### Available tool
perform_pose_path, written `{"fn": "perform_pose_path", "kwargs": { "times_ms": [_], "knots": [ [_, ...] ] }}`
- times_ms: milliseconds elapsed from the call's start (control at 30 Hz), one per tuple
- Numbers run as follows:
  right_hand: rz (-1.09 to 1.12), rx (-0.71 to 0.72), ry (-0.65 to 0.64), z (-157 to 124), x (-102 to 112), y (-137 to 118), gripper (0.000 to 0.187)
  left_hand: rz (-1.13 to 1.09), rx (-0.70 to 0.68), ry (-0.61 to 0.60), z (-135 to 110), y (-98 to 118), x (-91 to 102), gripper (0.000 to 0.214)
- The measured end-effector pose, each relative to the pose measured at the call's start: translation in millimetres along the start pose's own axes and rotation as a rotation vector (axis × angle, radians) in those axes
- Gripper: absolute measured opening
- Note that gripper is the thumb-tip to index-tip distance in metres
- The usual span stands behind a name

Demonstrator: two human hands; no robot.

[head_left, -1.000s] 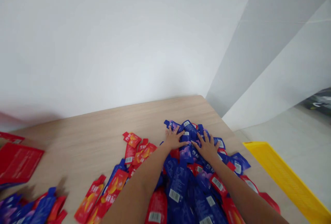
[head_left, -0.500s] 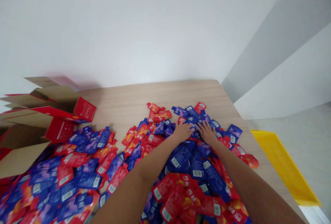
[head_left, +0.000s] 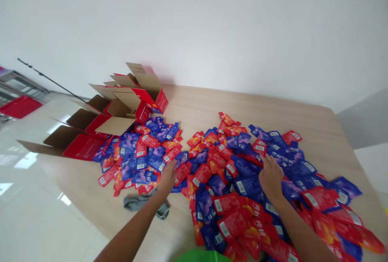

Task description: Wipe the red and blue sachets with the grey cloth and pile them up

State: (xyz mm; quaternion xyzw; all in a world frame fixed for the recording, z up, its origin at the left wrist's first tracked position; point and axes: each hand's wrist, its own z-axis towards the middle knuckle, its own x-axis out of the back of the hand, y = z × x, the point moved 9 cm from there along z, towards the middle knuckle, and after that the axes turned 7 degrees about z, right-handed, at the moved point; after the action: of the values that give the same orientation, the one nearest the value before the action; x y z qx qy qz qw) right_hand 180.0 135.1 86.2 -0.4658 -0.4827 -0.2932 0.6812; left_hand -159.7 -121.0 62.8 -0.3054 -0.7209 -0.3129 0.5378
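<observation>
Red and blue spouted pouches lie in two heaps on the wooden table (head_left: 239, 96). My right hand (head_left: 270, 176) rests on the larger heap among blue pouches (head_left: 249, 187), fingers loosely extended and gripping nothing I can see. Between the two heaps, my left hand (head_left: 167, 178) is edge-on at the larger heap's left side, close to a red pouch (head_left: 182, 173). Its fingers look stretched out, though some are hidden behind the hand. Several red pouches (head_left: 232, 223) cover the near part of the heap between my forearms.
Open red cardboard boxes (head_left: 83, 147) with raised brown flaps line the table's left end. A grey cloth (head_left: 133, 202) lies under my left forearm. Something green (head_left: 203, 256) shows at the bottom edge. A white wall stands behind; a red bin (head_left: 21, 106) is far left.
The view has swung left, showing more boxes and floor. My hands, earlier close together on blue pouches, are now far apart, the left one over by the smaller heap.
</observation>
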Motion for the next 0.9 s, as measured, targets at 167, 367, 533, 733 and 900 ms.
{"fn": "perform_pose_path", "kwargs": {
  "times_ms": [167,367,533,733,900],
  "knots": [
    [0.08,0.131,0.028,-12.6,-2.2,-128.3,0.052,0.193,-0.143,-0.082,26.0,-46.5,-11.1,0.071],
    [0.062,0.436,-0.286,-67.9,-92.3,-294.8,0.051,0.318,-0.472,-0.045,49.0,-47.3,-27.8,0.065],
    [0.029,0.289,-0.404,-91.6,-174.6,-339.1,0.054,0.363,-0.617,0.128,48.7,-80.0,-34.2,0.059],
    [0.009,0.221,-0.335,-105.5,-189.2,-325.9,0.053,0.429,-0.625,0.293,59.7,-115.7,-24.8,0.064],
    [0.037,0.243,-0.388,-121.7,-175.9,-309.9,0.05,0.415,-0.596,0.301,63.0,-123.0,-10.3,0.063]
  ]
}}
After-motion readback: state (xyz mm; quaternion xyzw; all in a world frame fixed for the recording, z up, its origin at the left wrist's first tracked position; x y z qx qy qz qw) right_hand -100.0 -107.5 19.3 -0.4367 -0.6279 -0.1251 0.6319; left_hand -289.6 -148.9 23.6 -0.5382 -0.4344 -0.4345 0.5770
